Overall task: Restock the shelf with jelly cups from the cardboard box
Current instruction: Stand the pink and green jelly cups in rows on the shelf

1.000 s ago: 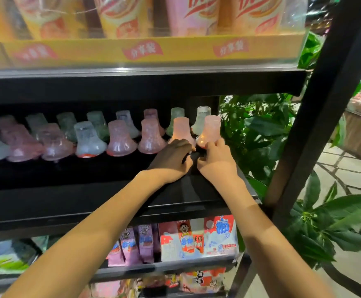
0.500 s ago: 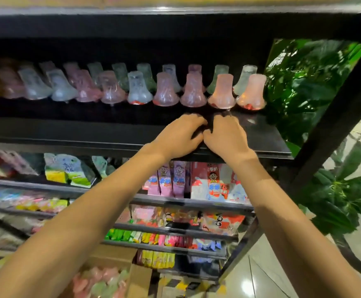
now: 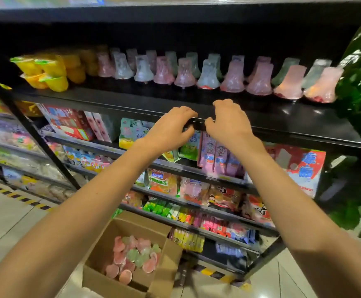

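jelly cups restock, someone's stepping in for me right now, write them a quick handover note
Left hand: empty, fingers loosely curled, at the front edge of the shelf.
Right hand: empty too, beside the left, same edge.
Jelly cups on the shelf: two rows, running to the right end.
Cardboard box: open on the floor below, with pink and green cups still inside.
Done: rows filled along the shelf.
Left: reach down to the box, keep shelving cups, probably in front of the rows.
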